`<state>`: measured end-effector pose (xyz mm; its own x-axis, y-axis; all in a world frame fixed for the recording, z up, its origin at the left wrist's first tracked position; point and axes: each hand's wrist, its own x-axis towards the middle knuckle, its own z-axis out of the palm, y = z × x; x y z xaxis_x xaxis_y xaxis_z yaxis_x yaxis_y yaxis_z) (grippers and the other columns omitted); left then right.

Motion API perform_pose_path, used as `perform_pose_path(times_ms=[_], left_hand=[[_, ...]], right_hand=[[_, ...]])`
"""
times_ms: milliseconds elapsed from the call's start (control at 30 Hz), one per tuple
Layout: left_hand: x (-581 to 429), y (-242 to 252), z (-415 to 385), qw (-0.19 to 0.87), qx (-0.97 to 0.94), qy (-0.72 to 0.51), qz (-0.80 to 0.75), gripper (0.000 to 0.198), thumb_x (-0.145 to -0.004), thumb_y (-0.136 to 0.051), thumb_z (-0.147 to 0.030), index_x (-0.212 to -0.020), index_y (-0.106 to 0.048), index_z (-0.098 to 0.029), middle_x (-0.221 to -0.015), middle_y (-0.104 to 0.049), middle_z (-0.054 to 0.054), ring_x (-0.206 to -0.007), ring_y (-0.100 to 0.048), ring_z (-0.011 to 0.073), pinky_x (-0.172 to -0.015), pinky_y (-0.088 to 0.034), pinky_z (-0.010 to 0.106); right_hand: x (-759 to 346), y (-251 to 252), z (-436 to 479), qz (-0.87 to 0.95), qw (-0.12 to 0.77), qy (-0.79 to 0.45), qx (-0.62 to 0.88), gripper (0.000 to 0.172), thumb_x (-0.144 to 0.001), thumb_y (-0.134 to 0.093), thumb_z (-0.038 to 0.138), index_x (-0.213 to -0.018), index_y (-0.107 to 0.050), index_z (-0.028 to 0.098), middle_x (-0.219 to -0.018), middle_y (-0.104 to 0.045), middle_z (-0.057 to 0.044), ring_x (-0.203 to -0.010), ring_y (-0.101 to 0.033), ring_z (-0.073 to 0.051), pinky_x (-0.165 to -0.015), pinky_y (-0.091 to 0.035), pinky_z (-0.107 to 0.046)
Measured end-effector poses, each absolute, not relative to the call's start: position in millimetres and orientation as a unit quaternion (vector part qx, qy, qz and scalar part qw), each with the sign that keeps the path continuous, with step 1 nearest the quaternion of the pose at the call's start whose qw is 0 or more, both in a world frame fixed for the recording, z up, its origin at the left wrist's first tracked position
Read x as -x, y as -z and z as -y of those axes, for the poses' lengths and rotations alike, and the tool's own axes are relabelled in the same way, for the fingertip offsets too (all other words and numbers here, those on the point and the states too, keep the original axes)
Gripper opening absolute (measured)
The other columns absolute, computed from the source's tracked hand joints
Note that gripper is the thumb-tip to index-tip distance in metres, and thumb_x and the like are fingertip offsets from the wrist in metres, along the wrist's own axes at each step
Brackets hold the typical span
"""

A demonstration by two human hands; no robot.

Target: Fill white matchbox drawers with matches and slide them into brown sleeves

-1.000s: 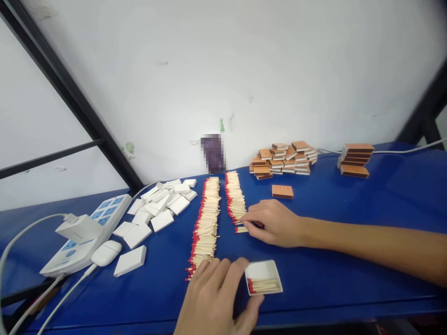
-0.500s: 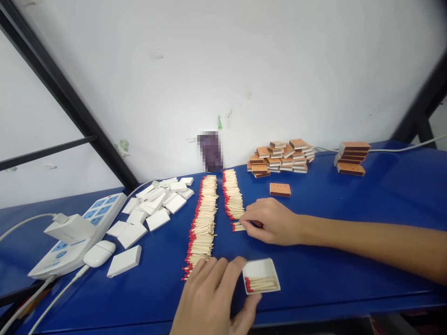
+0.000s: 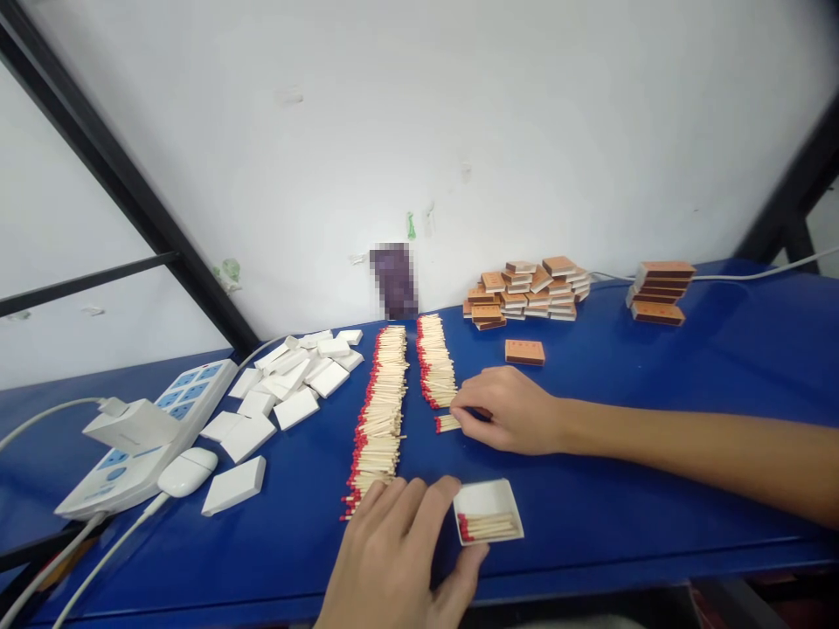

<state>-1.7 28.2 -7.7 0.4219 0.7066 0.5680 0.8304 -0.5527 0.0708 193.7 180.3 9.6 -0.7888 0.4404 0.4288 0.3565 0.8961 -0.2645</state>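
My left hand [image 3: 397, 550] grips a small white matchbox tray [image 3: 483, 498] at its left side, between thumb and index finger. Inside the tray lies a bundle of red-tipped matches [image 3: 488, 526]. My right hand [image 3: 504, 411] is pinched over a small group of matches [image 3: 447, 424] on the blue table, their red heads pointing left; the fingers cover their other ends. Just behind it runs the shorter row of matches [image 3: 437, 362]. A longer match row [image 3: 382, 411] stretches beside it on the left, its near end partly hidden by my left hand.
White matchbox trays [image 3: 298, 408] are heaped at left, near a power strip [image 3: 190, 397] and a white earbud case [image 3: 187, 472] with cables. Orange matchboxes [image 3: 524, 293] form a pile by the wall; a single matchbox [image 3: 524, 352] lies before it, a stack [image 3: 659, 293] to the right.
The whole view has shifted very slightly. Both hands keep the same places, my left on the tray and my right at the small group of matches.
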Motion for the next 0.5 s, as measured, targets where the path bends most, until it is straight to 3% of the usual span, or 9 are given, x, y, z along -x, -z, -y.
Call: perform_pose_path(times_ms=[500], left_hand=[[1.3,6.6,-28.1,0.11,0.834,0.278,0.465,0.031,-0.094,-0.06,-0.031,-0.122,-0.053,-0.02,-0.08,-0.065,0.002,-0.072,-0.067,0.0215,-0.069,-0.058,0.037]], right_hand=[[-194.8,-10.1,-181.9,0.949,0.234,-0.102,0.187,0.025,-0.091,-0.05,0.018,-0.069,-0.061,0.017,-0.066,-0.064,0.0,-0.059,-0.052,-0.012,-0.061,-0.031,-0.027]])
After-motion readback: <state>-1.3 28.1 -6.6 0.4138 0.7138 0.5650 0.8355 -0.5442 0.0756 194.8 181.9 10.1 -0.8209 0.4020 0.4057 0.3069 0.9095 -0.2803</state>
